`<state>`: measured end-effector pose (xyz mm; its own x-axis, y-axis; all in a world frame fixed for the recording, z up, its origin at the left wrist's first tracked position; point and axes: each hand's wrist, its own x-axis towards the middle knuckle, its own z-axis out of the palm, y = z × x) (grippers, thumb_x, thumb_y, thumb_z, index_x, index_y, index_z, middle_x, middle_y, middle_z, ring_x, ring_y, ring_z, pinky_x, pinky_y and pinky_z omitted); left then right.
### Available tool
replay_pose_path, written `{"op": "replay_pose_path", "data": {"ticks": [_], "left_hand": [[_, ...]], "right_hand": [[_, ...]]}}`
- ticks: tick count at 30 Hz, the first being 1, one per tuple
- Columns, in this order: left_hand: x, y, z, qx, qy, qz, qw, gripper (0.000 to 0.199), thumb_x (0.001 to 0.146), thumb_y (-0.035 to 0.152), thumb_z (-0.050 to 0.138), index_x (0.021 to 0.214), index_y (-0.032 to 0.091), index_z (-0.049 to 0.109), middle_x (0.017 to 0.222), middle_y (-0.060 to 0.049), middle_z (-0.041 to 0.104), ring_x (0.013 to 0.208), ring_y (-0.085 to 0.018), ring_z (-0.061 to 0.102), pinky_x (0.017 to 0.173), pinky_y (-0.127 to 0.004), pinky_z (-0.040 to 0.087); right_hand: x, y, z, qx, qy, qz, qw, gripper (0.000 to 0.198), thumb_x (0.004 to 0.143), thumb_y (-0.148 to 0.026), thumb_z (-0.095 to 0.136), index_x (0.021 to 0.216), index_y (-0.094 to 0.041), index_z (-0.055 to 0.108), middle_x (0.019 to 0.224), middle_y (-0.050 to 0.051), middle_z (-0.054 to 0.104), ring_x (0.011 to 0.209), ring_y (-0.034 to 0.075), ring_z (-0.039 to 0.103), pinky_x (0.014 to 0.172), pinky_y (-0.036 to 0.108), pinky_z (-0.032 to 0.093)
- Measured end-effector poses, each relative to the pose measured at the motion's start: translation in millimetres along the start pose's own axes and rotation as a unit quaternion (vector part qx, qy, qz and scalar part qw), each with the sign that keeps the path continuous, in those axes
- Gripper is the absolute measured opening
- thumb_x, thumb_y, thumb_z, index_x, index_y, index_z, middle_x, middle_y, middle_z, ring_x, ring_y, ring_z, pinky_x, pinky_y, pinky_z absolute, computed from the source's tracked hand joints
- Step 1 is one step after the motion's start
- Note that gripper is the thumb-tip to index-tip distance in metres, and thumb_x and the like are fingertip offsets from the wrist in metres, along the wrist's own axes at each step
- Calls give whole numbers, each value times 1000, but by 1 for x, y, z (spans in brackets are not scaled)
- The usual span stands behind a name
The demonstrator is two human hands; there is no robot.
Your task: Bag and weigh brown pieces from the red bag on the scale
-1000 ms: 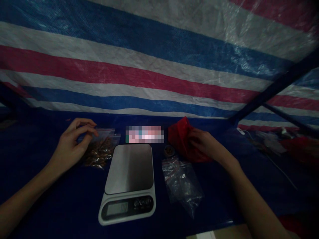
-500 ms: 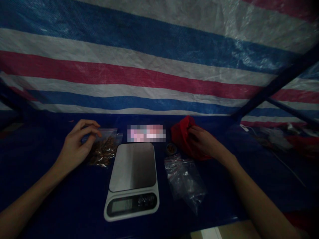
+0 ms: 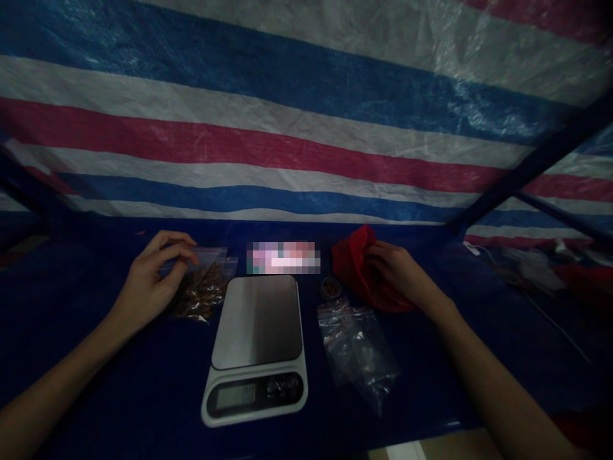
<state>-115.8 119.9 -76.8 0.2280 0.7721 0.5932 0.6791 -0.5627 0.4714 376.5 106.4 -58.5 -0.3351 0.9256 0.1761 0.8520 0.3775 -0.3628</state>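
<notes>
Little has changed over the last second: the left hand [image 3: 151, 281] still pinches the filled clear bag [image 3: 204, 287] under its fingers, while the right hand [image 3: 400, 275] fingers stay closed on the red bag [image 3: 357, 265], beside the scale [image 3: 256, 348].

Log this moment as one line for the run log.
left hand: pinching filled clear bag | right hand: on red bag | scale: pan bare | clear bags: beside scale

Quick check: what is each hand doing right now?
Left hand: fingers pinching the top of the clear bag of brown pieces.
Right hand: gripping the red bag.
</notes>
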Motion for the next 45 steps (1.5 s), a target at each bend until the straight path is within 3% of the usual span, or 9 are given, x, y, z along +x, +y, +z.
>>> {"op": "replay_pose_path", "data": {"ticks": [14,19,23,25,29,34,45], "left_hand": [[-2,1,0,-4,4,9,1000,22,98,17,51,84,22,66,112,-1,61,109,-19,62,100,-43,48],[-2,3,0,1,1,9,1000,22,99,18,52,83,22,66,112,-1,61,109,-19,62,99,-42,48],[-2,3,2,-3,2,8,1000,21,99,17,52,84,22,66,113,-1,61,110,-19,62,99,-40,47],[-2,3,3,-2,3,11,1000,21,99,17,52,83,22,66,113,-1,61,110,-19,62,98,-39,47],[-2,0,3,3,6,14,1000,20,98,17,53,84,22,66,113,0,61,109,-19,62,97,-40,47],[-1,0,1,8,18,7,1000,21,98,18,52,82,23,66,112,0,61,108,-19,63,99,-41,47],[-2,4,1,-2,-5,3,1000,22,98,22,52,82,23,67,110,-1,63,105,-20,64,99,-41,47]], "right_hand": [[-4,-1,-15,-25,134,0,991,20,96,-19,56,97,-19,76,97,9,74,84,24,72,77,36,55],[-7,4,-27,-37,186,5,982,16,96,-22,59,97,-20,75,98,8,75,87,24,71,82,38,56],[-9,-4,-32,20,231,4,973,10,93,-28,68,94,-23,76,92,5,76,84,24,71,80,37,55],[-8,-18,-28,99,217,0,971,8,92,-29,72,94,-23,77,92,4,76,83,22,71,78,35,55],[-6,-54,-3,252,118,-61,959,5,90,-27,77,92,-22,77,90,3,77,84,19,71,79,32,56],[-4,-74,23,317,2,-81,945,7,93,-27,76,97,-22,78,93,3,77,87,17,73,79,29,56],[-3,-70,34,275,7,-88,957,7,93,-28,77,99,-25,80,99,3,72,91,16,70,81,30,55]]}}
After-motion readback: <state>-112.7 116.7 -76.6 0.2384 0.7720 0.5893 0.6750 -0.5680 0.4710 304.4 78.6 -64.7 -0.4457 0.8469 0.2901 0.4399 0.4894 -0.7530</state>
